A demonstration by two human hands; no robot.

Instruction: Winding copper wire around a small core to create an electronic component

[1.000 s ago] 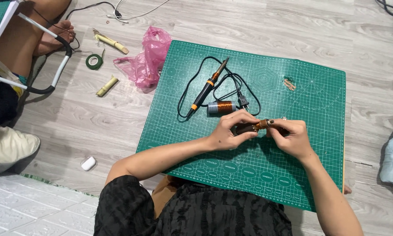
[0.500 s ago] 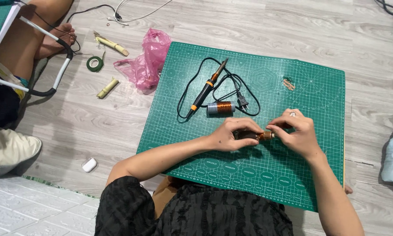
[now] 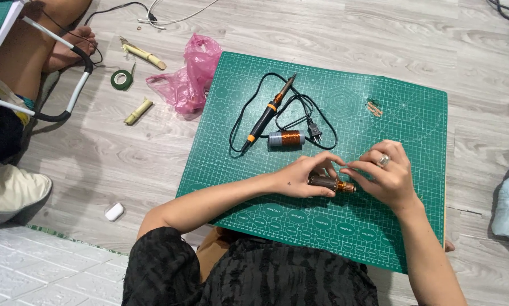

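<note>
Hands, left (image 3: 302,180) & right (image 3: 386,177), fingers pinching small brown cylindrical copper-wound motor armature (image 3: 329,183) on green cutting mat (image 3: 424,130); judged rigid, light, windings delicate — hold by core.

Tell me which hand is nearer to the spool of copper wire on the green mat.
Left. The left hand lies just below the copper wire spool, while the right hand sits farther off, below and to its right.

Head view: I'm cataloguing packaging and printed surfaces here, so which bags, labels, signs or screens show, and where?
Pink plastic bag: crumpled on the floor, touching the mat's upper left edge.
Green cutting mat: rectangular, pale printed grid and marks, under both hands.
No signs or screens in view.
</note>
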